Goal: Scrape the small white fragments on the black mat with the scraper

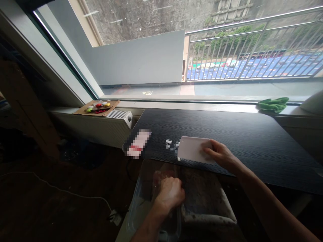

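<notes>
My right hand (pixel 219 152) grips the right end of a pale pinkish flat panel (pixel 193 148) with rounded corners, thumb on its upper face. The panel is low over the dark tabletop (pixel 227 126); whether it touches the surface I cannot tell. By its left edge lie several small white scraps (pixel 168 143). My left hand (pixel 172 191) is closed, knuckles up, over a clear plastic tub (pixel 133 210) below the table's front edge. Just beyond those knuckles shows a reddish clear packet (pixel 161 175). The left fingertips are hidden, and so is anything in them.
A blurred-out pink and red object (pixel 138 144) lies at the table's left corner. Green gloves (pixel 274 105) rest on the windowsill. A radiator (pixel 121 116) and a cardboard piece (pixel 80 110) with colourful items are at left. A white cable (pixel 73 193) crosses the floor.
</notes>
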Available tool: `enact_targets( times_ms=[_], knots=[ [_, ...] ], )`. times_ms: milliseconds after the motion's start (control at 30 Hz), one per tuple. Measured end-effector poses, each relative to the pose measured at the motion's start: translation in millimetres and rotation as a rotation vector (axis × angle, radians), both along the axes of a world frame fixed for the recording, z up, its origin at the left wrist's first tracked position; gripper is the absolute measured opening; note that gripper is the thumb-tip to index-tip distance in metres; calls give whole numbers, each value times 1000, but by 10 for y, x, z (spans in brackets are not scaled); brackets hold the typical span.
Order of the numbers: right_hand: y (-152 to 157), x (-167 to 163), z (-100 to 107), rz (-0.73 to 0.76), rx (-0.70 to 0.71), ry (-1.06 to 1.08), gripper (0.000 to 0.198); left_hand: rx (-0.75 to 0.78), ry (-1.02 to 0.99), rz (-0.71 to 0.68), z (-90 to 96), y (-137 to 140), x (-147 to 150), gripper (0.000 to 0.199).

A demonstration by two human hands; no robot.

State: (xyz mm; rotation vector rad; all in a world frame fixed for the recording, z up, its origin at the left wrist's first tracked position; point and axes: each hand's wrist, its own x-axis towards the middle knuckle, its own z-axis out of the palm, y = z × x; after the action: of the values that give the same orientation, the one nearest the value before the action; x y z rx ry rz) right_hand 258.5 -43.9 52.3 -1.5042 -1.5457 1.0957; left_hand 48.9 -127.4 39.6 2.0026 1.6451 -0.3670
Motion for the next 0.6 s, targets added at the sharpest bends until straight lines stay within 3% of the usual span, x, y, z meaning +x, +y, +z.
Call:
enact_targets(
  times_ms=[333,600],
  knots=[
    [3,132,20,-21,-30,-23,20,40,19,48,-59,19,-165,33],
    [-8,43,41,46,-177,68,27,35,1,65,-61,23,-220,34]
  ],
)
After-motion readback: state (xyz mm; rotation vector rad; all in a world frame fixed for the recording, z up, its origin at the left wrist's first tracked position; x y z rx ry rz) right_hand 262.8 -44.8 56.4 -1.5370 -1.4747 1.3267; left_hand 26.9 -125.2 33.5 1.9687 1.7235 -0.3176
